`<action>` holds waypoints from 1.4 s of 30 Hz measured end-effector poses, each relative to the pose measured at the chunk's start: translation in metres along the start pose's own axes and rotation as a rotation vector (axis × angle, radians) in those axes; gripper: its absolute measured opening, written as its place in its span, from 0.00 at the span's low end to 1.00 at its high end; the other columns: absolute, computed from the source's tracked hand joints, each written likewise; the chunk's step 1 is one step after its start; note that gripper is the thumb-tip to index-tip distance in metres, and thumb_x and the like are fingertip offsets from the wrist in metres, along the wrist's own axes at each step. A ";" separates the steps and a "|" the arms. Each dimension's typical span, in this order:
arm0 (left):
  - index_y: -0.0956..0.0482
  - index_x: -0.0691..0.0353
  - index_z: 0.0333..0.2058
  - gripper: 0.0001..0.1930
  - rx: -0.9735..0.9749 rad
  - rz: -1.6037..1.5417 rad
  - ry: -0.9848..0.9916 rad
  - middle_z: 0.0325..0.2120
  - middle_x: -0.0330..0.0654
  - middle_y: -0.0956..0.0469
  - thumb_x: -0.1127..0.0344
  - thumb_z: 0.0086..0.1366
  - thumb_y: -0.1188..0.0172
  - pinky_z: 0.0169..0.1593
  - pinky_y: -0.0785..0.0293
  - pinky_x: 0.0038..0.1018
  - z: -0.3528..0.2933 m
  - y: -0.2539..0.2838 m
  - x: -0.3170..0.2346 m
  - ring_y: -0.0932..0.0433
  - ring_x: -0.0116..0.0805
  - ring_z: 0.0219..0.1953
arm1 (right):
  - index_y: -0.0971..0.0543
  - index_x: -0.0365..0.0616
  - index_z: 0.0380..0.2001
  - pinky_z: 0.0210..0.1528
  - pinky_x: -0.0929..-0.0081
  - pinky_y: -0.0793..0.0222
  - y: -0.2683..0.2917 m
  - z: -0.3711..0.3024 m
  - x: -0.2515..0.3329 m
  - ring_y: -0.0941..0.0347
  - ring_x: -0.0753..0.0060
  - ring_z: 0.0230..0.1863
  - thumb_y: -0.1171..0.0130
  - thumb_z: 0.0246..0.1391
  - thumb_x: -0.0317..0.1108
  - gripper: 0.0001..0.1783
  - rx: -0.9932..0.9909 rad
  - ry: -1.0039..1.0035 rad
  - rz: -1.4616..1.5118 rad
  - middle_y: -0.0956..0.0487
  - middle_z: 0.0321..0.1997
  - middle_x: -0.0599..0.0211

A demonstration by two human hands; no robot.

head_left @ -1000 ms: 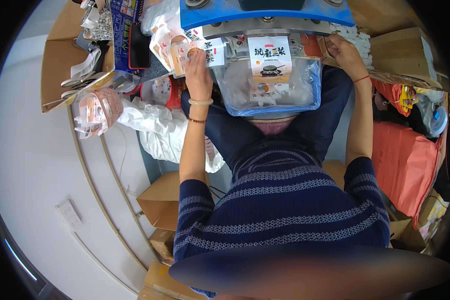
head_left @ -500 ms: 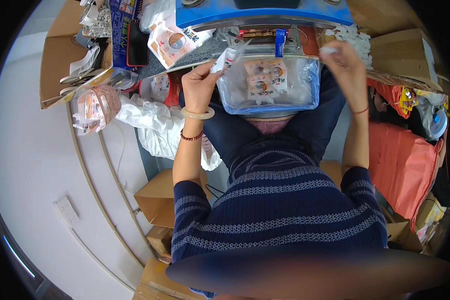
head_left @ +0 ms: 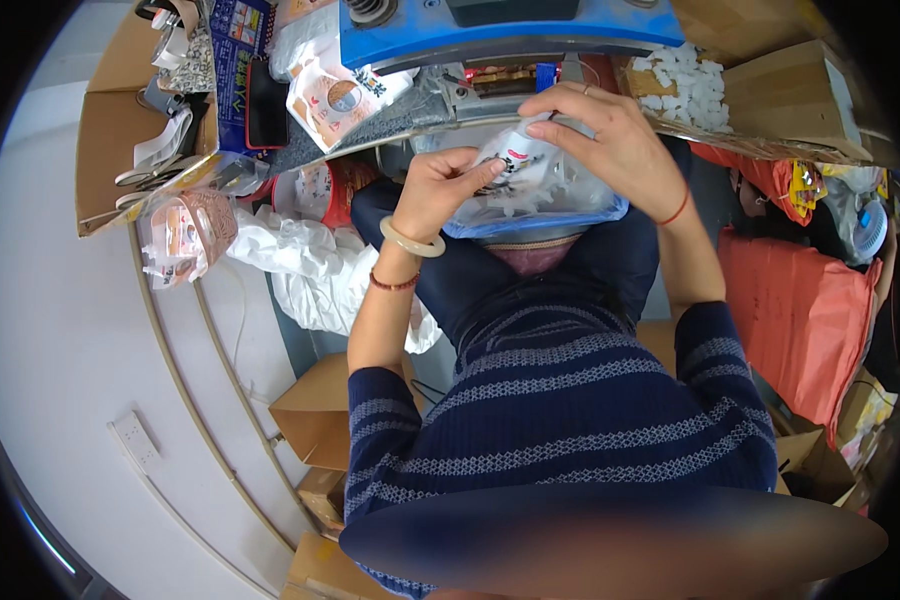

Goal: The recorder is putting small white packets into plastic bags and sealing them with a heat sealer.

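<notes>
My left hand (head_left: 440, 190) pinches the lower left side of a white printed plastic pouch (head_left: 520, 160), thumb on its face. At the pouch's upper end, my right hand (head_left: 605, 140) is closed, with index finger and thumb together. A small white piece was in those fingers a moment ago; they now mostly hide it. Both hands are over a tub lined with blue-tinted clear plastic (head_left: 600, 217), which sits between my knees. More clear plastic pouches lie in the tub, partly hidden by my hands.
A blue machine (head_left: 510, 40) stands on the bench ahead. Small white pieces (head_left: 685, 90) are heaped at right beside a cardboard box (head_left: 795, 95). At left are a printed pouch (head_left: 335, 95), a dark phone (head_left: 267, 105) and an open carton (head_left: 105, 150).
My right hand has come left from the heap of white pieces to the pouch's upper end. My left hand has moved right and slightly down with the pouch. The view has shifted slightly.
</notes>
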State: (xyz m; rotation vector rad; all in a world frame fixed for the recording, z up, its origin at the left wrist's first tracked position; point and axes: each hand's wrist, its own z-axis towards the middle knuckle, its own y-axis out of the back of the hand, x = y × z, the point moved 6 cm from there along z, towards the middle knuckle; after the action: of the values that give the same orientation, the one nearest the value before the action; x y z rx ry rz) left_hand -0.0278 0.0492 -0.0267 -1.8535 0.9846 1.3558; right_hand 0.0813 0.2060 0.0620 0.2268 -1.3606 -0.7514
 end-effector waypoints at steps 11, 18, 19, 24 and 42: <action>0.21 0.72 0.40 0.11 0.123 -0.669 0.252 0.38 0.47 0.18 0.70 0.63 0.39 0.44 0.23 0.25 0.067 -0.013 0.051 0.19 0.30 0.38 | 0.20 0.44 0.44 0.44 0.67 0.27 0.038 -0.013 -0.079 0.23 0.51 0.44 0.43 0.57 0.40 0.15 -0.268 0.067 -0.581 0.20 0.44 0.54; 0.20 0.70 0.37 0.10 0.011 -0.517 0.170 0.35 0.42 0.18 0.68 0.62 0.36 0.38 0.23 0.24 0.075 -0.007 0.056 0.20 0.27 0.33 | 0.24 0.44 0.38 0.42 0.54 0.30 0.063 -0.015 -0.179 0.26 0.44 0.40 0.49 0.56 0.32 0.08 -0.303 -0.228 -0.932 0.22 0.35 0.51; 0.19 0.69 0.36 0.10 -0.009 -0.352 0.219 0.32 0.40 0.18 0.66 0.62 0.36 0.36 0.24 0.22 0.068 0.006 0.053 0.21 0.26 0.31 | 0.24 0.44 0.38 0.42 0.54 0.30 0.060 -0.011 -0.179 0.26 0.44 0.40 0.49 0.56 0.32 0.08 -0.299 -0.213 -0.924 0.22 0.35 0.51; 0.27 0.73 0.50 0.23 -0.741 0.684 -0.563 0.46 0.57 0.24 0.62 0.62 0.37 0.51 0.31 0.38 0.055 0.114 -0.003 0.25 0.47 0.47 | 0.25 0.41 0.38 0.43 0.52 0.32 0.058 -0.014 -0.183 0.29 0.39 0.43 0.50 0.53 0.26 0.09 -0.277 -0.267 -0.636 0.24 0.40 0.46; 0.17 0.70 0.37 0.09 -0.307 0.108 -0.249 0.32 0.39 0.17 0.78 0.56 0.34 0.38 0.26 0.18 -0.011 0.036 -0.005 0.23 0.21 0.33 | 0.19 0.39 0.40 0.39 0.81 0.29 -0.017 -0.012 0.006 0.24 0.76 0.38 0.36 0.52 0.26 0.11 -0.203 -0.021 0.245 0.20 0.40 0.66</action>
State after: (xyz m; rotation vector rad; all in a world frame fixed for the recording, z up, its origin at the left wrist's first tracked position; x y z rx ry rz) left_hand -0.0546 0.0225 -0.0215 -1.8071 0.7910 1.8386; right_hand 0.0865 0.1863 0.0541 -0.1073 -1.2932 -0.6809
